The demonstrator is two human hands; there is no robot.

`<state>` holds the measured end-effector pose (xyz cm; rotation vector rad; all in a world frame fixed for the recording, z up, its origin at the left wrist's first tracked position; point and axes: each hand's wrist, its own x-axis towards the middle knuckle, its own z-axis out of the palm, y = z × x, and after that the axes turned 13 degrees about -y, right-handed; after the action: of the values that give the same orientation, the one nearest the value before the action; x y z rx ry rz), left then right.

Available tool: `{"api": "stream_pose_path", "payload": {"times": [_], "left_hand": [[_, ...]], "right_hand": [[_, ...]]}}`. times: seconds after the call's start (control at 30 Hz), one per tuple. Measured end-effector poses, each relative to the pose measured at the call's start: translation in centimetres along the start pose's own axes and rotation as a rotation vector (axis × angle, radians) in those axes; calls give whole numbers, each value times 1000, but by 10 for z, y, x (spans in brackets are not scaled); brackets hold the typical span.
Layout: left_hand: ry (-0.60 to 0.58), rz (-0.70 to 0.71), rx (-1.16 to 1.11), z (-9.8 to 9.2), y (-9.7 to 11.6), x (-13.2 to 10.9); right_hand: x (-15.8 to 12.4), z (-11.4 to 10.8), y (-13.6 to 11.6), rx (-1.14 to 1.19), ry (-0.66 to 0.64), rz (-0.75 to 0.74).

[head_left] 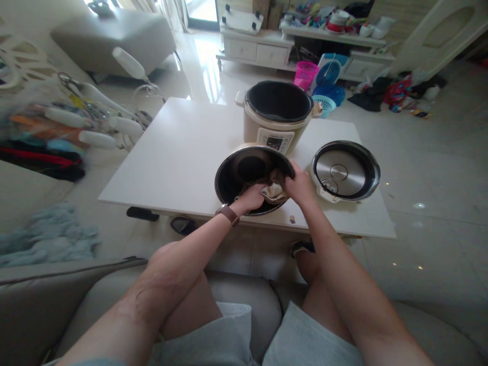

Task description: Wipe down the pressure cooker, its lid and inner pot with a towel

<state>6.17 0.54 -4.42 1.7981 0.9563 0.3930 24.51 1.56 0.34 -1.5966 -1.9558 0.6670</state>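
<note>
A dark inner pot (pixel 229 173) is tilted toward me at the front of the white table (pixel 152 152). Inside its mouth, my left hand (pixel 251 198) is closed on a beige and brown cloth (pixel 275 192), pressed near the pot's lower wall. My right hand (pixel 299 182) grips the pot's right rim, with part of the cloth close to its fingers. Right behind stands the cream electric pressure cooker (pixel 253 124), its lid off and its dark inside showing. To the right, the round lid (pixel 339 173) lies with its metal underside up.
The table's front edge runs just before my knees, and a grey sofa (pixel 244 300) is under me. A white lamp (pixel 129 63) stands left. Beyond the table are a pink basket (pixel 305 75), a blue basket (pixel 324 104) and a low white cabinet (pixel 259 51).
</note>
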Motion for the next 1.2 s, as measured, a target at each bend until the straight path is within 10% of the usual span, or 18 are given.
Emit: {"api": "stream_pose_path", "payload": {"times": [0.2, 0.57, 1.2], "left_hand": [[151, 22, -182, 14, 4, 9], [-242, -140, 432, 7, 19, -22], [-193, -98, 322, -14, 14, -12]], "right_hand": [[-3, -1, 0, -16, -33, 11], [-6, -32, -5, -115, -1, -38], [-4, -8, 11, 77, -8, -14]]}}
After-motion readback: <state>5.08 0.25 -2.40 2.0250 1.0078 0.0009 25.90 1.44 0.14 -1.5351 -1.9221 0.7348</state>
